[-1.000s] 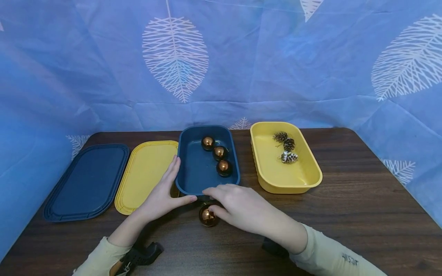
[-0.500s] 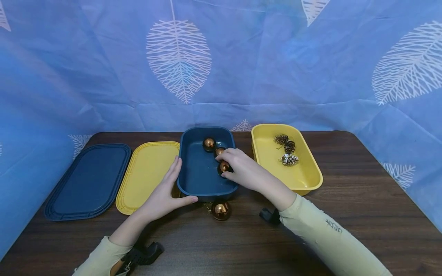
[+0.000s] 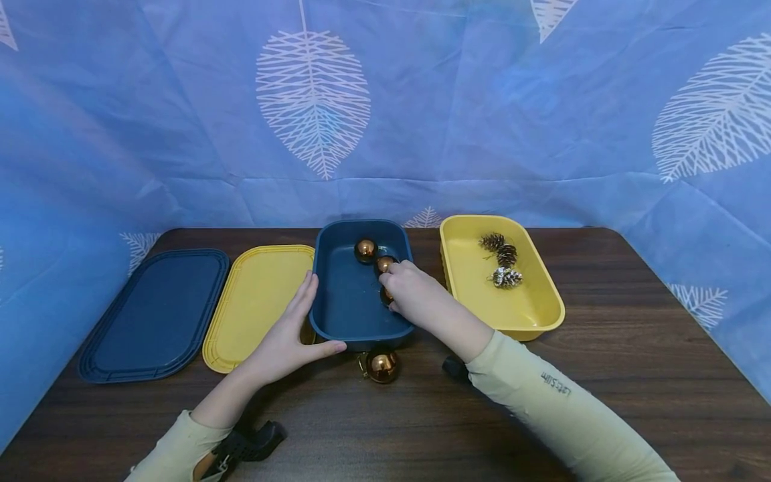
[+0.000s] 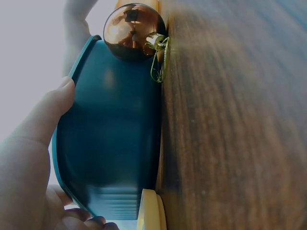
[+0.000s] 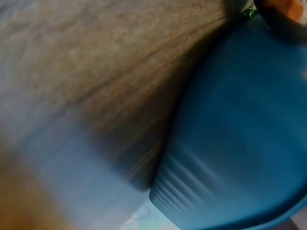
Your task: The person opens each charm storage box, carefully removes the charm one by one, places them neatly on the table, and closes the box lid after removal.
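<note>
A blue container (image 3: 340, 308) stands mid-table with shiny copper-brown Christmas baubles inside: one at the back (image 3: 365, 250), another in the middle (image 3: 385, 263), a third (image 3: 385, 296) nearest the front. Over that front bauble my right hand (image 3: 418, 294) curls its fingers and hides most of it. My left hand (image 3: 286, 341) spreads around the container's front left corner, fingers along its side and thumb on the front rim, also visible in the left wrist view. Outside, before the front wall, lies one more bauble (image 3: 382, 366) with a gold loop. The right hand is out of its wrist view.
Right of the blue container stands a yellow container (image 3: 482, 301) with three pine cones (image 3: 506, 258). A yellow lid (image 3: 259, 301) and a dark blue lid (image 3: 156, 314) lie to the left. A blue cloth with white leaves hangs behind the wooden table (image 3: 590, 321).
My right hand has moved from the bauble outside the container up to the front bauble inside. The outside bauble has rolled slightly right. My left hand stays put.
</note>
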A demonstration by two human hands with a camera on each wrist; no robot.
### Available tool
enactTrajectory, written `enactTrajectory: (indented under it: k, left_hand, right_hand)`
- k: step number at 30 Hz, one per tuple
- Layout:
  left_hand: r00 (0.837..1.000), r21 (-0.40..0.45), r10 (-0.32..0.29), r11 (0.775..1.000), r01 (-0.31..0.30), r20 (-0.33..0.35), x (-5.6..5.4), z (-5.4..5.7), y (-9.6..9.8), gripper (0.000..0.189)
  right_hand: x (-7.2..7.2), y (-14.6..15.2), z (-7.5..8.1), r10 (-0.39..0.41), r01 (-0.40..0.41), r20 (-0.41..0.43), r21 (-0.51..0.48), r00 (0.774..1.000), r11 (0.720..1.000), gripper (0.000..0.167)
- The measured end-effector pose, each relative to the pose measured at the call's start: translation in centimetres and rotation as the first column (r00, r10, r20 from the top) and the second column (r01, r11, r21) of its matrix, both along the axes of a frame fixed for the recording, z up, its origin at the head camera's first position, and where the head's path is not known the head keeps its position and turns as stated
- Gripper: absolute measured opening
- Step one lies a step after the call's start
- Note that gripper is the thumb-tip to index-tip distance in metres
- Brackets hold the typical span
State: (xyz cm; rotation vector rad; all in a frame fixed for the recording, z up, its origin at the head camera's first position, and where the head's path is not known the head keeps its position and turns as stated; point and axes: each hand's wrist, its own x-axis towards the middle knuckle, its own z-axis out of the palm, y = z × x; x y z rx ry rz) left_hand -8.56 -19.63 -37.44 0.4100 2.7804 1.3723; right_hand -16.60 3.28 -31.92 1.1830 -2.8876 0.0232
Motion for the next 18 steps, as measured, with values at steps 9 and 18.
enactTrajectory:
  k: [9,18]
  left_hand:
    - [1.0,-0.003,0.0,1.0,0.0,-0.005,0.0,0.0,0.1,0.113]
    - [1.0,-0.009,0.0,1.0,0.0,-0.004,0.1,0.1,0.0,0.114]
  right_hand:
    - [0.5,0.9,0.4,0.037,-0.037,-0.007,-0.128,0.999,0.991,0.031]
    - [4.1,4.2,2.9,0.037,0.01,0.116,-0.384,0.993,0.923,0.044]
